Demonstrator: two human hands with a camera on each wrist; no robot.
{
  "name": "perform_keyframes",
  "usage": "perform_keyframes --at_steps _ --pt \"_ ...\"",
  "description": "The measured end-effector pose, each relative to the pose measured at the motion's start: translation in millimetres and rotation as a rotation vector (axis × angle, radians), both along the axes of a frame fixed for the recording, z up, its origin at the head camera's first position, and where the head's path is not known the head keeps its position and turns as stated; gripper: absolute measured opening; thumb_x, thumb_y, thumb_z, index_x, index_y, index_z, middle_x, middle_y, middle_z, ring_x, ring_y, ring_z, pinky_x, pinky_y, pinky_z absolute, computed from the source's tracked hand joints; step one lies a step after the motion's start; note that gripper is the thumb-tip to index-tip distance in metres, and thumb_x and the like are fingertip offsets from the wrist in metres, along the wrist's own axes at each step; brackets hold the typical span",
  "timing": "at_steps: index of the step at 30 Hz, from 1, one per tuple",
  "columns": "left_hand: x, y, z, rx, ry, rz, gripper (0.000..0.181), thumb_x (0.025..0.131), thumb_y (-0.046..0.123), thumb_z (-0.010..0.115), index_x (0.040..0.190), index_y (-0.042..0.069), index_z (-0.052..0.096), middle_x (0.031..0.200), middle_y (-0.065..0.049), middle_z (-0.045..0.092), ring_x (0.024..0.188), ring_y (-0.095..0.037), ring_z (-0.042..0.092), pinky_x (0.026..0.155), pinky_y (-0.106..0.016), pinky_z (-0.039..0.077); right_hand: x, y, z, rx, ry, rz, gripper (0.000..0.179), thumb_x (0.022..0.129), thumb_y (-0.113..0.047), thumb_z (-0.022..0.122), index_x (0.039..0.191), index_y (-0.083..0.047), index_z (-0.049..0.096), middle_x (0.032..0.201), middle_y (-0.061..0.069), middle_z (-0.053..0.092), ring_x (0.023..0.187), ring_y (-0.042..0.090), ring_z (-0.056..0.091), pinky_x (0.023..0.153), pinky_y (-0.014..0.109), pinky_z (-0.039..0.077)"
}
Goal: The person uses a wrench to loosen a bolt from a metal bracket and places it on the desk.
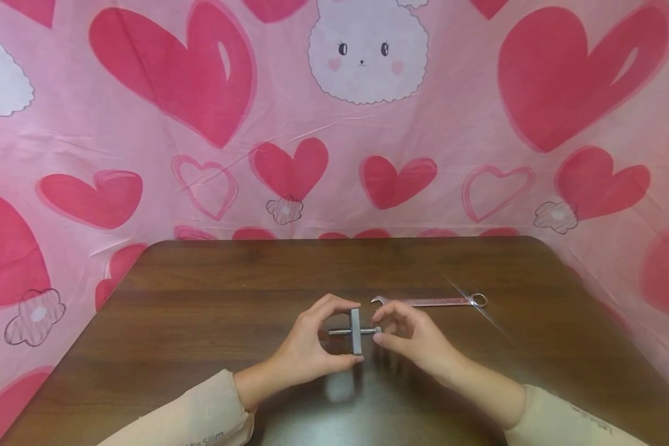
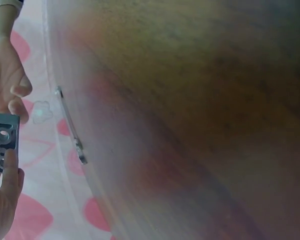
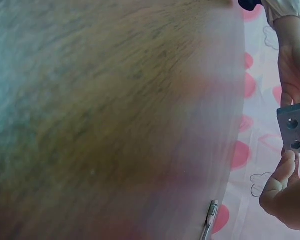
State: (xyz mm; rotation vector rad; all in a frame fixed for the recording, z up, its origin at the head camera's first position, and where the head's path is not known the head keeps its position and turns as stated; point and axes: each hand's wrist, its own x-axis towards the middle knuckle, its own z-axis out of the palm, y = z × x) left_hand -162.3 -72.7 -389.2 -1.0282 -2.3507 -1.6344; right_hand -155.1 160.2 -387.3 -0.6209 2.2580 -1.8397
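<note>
A flat grey metal block [image 1: 356, 344] is held upright above the table by my left hand [image 1: 306, 347], the thumb on its lower edge and the fingers on its upper edge. A bolt [image 1: 339, 332] runs through the block, its shank end pointing left and its head on the right. My right hand [image 1: 418, 337] pinches the bolt near its head between thumb and forefinger. Round holes show in the face of the block [image 3: 286, 127] in the right wrist view. In the left wrist view, the left fingers lie across the block [image 2: 12, 120].
Behind the right hand, a combination wrench [image 1: 435, 302] lies on the brown wooden table [image 1: 228, 279], its open end to the left and its ring end to the right. A pink heart-patterned cloth [image 1: 345, 124] hangs around the table's back and sides.
</note>
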Motion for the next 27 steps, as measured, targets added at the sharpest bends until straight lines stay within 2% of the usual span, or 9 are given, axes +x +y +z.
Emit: perform_keyframes --at_steps 5,9,12,17,20,23,27 --pt "0.2 -0.2 -0.4 -0.015 0.004 0.008 0.066 0.068 0.013 0.090 0.127 0.020 0.061 0.117 0.001 0.063 0.108 -0.015 0.061 0.068 -0.034 0.063 -1.0 1.6 0.1 0.001 -0.088 -0.014 0.032 0.094 -0.011 0.065 0.112 0.013 0.055 0.092 0.009 0.069 0.079 0.014 0.067 0.070 0.028 0.058" --pt "0.4 0.0 0.2 -0.016 0.012 0.013 0.066 0.068 0.013 0.090 0.127 0.021 0.061 0.117 0.001 0.064 0.108 -0.016 0.061 0.067 -0.033 0.063 -1.7 0.9 1.8 0.017 -0.140 -0.041 0.034 0.098 -0.017 0.062 0.112 0.013 0.055 0.081 0.003 0.071 0.072 0.015 0.065 0.065 0.027 0.056" --pt "0.2 0.3 0.3 -0.013 0.029 0.011 0.066 0.068 0.013 0.090 0.126 0.020 0.061 0.116 0.000 0.064 0.108 -0.017 0.062 0.067 -0.033 0.063 -1.7 -0.2 2.7 0.018 -0.155 -0.057 0.034 0.099 -0.018 0.060 0.111 0.013 0.056 0.079 0.004 0.070 0.071 0.014 0.063 0.063 0.026 0.054" --pt "-0.1 1.2 -0.6 -0.011 0.053 0.011 0.066 0.067 0.012 0.091 0.126 0.019 0.062 0.115 0.000 0.065 0.107 -0.016 0.061 0.073 -0.033 0.063 -1.0 -0.8 2.5 0.016 -0.105 -0.065 0.029 0.094 -0.012 0.066 0.111 0.010 0.057 0.096 0.016 0.068 0.079 0.012 0.064 0.070 0.026 0.057" --pt "0.7 1.3 -1.2 -0.013 0.050 0.009 0.066 0.067 0.011 0.091 0.125 0.018 0.062 0.114 0.000 0.064 0.106 -0.015 0.061 0.076 -0.032 0.063 -1.1 -0.1 1.4 0.000 -0.045 -0.040 0.029 0.090 -0.005 0.069 0.112 0.008 0.057 0.109 0.028 0.063 0.083 0.011 0.064 0.075 0.024 0.057" --pt "1.4 1.5 -1.9 -0.010 0.041 -0.002 0.066 0.067 0.010 0.091 0.125 0.017 0.062 0.114 0.000 0.064 0.106 -0.015 0.061 0.078 -0.033 0.063 -1.3 1.3 0.7 -0.006 -0.016 -0.006 0.031 0.089 -0.003 0.070 0.113 0.009 0.056 0.114 0.036 0.058 0.083 0.009 0.063 0.075 0.023 0.056" --pt "0.5 2.0 -1.3 -0.028 0.072 0.013 0.068 0.065 0.012 0.092 0.125 0.018 0.062 0.114 0.004 0.064 0.109 -0.012 0.061 0.091 -0.032 0.059 -1.2 3.9 0.0 0.019 -0.068 0.003 0.034 0.092 -0.008 0.068 0.117 0.011 0.055 0.112 0.033 0.060 0.085 0.012 0.064 0.074 0.025 0.057"
